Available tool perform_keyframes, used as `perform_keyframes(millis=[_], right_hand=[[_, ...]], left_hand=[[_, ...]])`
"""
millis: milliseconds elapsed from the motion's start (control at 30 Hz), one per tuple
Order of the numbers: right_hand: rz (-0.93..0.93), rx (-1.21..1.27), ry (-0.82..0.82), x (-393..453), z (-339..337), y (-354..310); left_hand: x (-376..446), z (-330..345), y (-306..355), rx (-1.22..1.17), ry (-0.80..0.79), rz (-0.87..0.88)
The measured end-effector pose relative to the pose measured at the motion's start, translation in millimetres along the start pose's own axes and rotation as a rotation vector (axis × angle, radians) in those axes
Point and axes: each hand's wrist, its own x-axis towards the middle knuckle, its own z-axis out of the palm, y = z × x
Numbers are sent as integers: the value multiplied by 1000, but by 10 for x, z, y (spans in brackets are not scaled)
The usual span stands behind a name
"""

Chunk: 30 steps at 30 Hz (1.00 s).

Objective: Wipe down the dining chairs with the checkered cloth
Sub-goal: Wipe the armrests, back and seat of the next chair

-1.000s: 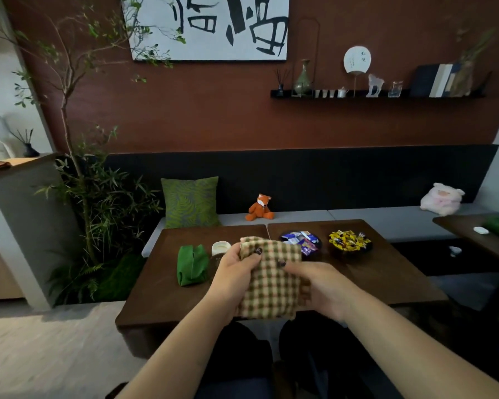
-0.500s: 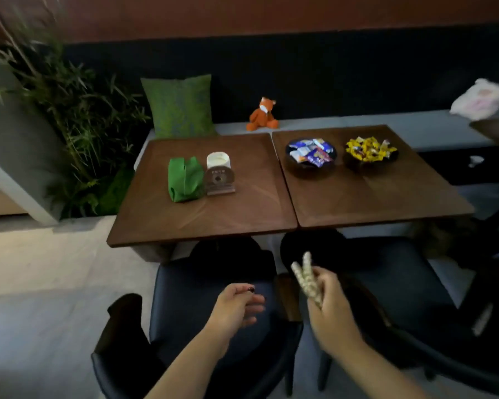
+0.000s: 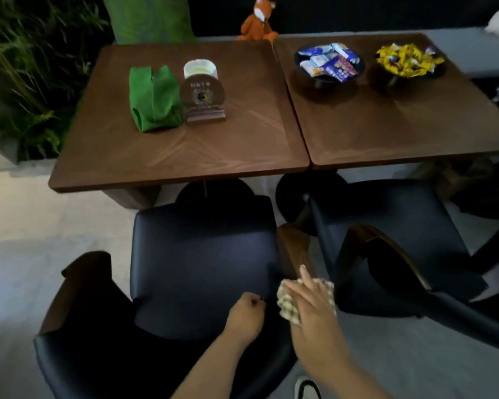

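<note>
While right hand (image 3: 311, 303) presses checkered cloth (image 3: 288, 309) flat-fingered along chair (image 3: 202, 263) armrest, left hand (image 3: 244, 315) curled, empty.

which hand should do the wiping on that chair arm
Right. The right hand already presses the checkered cloth flat against the chair's wooden armrest; the left hand is curled, empty.

Dim, soft overall blur, deep chair shadows, wide-angle edge bending

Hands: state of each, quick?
Left hand: curled, holding nothing.
Right hand: fingers straight, pressing the cloth on the chair arm.
</note>
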Motion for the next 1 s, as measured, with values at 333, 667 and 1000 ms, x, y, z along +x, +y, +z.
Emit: perform_keyframes(millis=[333, 667, 1000], right_hand=[[-135, 32, -287, 639, -314, 229], [-182, -692, -607, 1515, -70, 175], [-441, -1311, -993, 1313, 429, -96]], left_hand=[[337, 32, -84, -33, -151, -38], [441, 62, -92, 5, -192, -63], [476, 87, -95, 2, -204, -12]])
